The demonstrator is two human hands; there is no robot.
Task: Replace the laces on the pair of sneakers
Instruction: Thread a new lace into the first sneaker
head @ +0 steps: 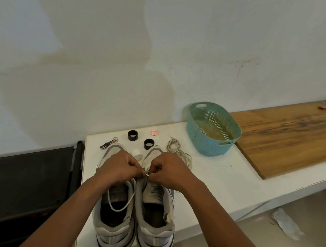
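Both sets of fingers are curled tight. The left hand (118,167) and right hand (169,170) pinch a white lace (146,173) between them over the right sneaker (155,216), near its tongue. The left sneaker (114,217) stands touching it, a loose lace loop (120,200) draped into its opening. Coiled laces (177,150) lie farther right, near the teal basket (211,144) on the white table (222,178). Probably an eyelet is being threaded: better to pinch close to the tip, feed straight and keep the lace flat.
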